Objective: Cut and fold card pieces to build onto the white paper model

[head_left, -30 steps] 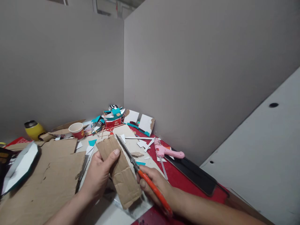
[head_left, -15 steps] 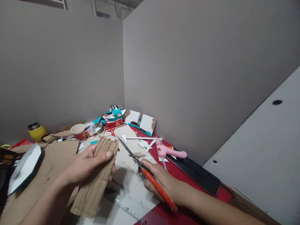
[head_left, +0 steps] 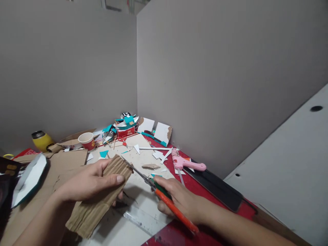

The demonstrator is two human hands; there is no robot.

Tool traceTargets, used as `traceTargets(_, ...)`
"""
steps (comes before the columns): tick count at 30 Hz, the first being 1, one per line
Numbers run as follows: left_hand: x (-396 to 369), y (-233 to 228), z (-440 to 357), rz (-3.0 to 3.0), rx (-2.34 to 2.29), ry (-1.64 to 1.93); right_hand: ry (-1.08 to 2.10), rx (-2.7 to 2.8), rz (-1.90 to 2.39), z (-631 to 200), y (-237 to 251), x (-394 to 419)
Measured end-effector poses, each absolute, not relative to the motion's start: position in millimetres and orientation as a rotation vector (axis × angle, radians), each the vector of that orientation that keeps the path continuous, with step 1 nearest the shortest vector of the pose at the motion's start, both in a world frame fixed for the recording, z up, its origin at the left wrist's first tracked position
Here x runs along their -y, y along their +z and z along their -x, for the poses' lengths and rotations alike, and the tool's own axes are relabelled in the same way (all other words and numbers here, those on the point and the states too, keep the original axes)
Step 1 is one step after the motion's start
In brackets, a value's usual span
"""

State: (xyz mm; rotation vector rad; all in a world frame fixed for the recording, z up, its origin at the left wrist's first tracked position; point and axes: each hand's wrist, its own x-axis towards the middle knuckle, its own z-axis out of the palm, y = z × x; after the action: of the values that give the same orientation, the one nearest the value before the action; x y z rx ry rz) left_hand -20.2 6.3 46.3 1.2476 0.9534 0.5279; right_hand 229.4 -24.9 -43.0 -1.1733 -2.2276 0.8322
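Head view, lower centre: left hand [head_left: 89, 181] grips the corrugated cardboard strip [head_left: 99, 198]; right hand [head_left: 181, 201] holds orange-handled scissors [head_left: 159, 189], tips touching its upper edge. Blades could slip toward the thumb.

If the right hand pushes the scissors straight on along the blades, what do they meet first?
Most likely the corrugated cardboard piece gripped in the left hand. The right hand aims the scissors up-left, and their tips sit right at the cardboard's top edge; whether they already touch is unclear.
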Motion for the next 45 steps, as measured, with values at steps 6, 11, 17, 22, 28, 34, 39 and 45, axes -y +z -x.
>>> traceTargets(6,-10.4,44.3,24.7,-1.300,-0.946,0.459,0.955,2.162,1.108,-229.5,-50.5,23.6)
traceTargets(11,-19.8,39.0,29.8,-1.365,-0.848,0.269,0.990,2.140,1.079,-229.7,-52.9,22.2)
traceTargets(17,-21.4,39.3,30.9,-1.361,-0.855,0.256,0.826,2.236,1.189,-230.0,-41.2,24.9)
traceTargets(22,-20.5,40.9,29.4,-1.387,-0.843,0.233,0.793,2.278,1.312,-227.3,-34.6,28.0)
traceTargets(28,-20.6,39.8,27.9,-1.422,-0.834,0.196,0.779,2.275,1.322,-226.9,-36.1,27.5)
traceTargets(34,-19.3,39.7,27.8,-1.369,-0.807,0.195,0.885,2.246,1.143,-229.2,-50.1,22.6)
traceTargets(39,-19.1,39.8,27.5,-1.356,-0.819,0.186,0.924,2.182,1.106,-229.5,-51.9,23.3)
traceTargets(45,-18.4,42.1,28.2,-1.351,-0.804,0.171,0.974,2.132,1.098,-231.1,-54.0,25.0)
